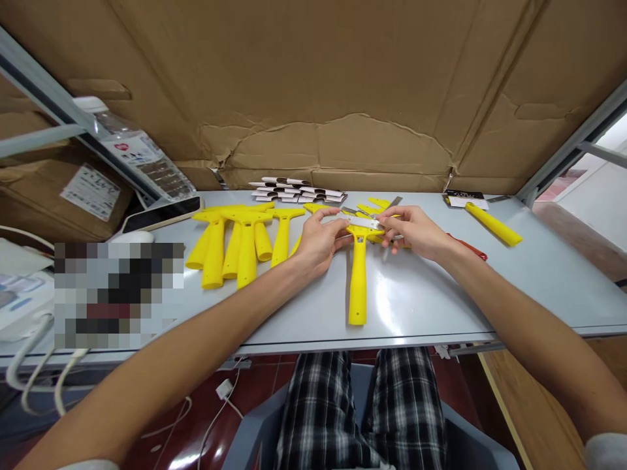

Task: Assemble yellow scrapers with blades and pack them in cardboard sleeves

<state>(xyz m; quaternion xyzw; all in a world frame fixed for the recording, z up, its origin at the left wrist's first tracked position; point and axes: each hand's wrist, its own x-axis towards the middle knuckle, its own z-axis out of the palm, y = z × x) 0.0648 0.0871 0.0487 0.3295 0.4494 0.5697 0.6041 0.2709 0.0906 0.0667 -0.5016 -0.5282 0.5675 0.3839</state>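
A yellow scraper handle (358, 281) lies on the grey table in front of me, its wide head pointing away. A flat metal strip (363, 222) rests across that head. My left hand (321, 240) pinches the strip's left end between thumb and fingers. At the other end, the fingers of my right hand (411, 232) are closed together against the strip; whether they hold a smaller part is too fine to make out. Behind my hands lie more yellow pieces (378, 203) and metal blades, partly covered by my fingers. Several yellow scraper handles (246, 251) stand grouped on the left.
Stacked printed cards (296, 190) lie at the back against the cardboard (313, 150). A yellow scraper (494, 224) is at the right rear, with a red tool (467, 247) nearer my right forearm. A phone (161, 214) and a plastic bottle (140, 153) are at the left.
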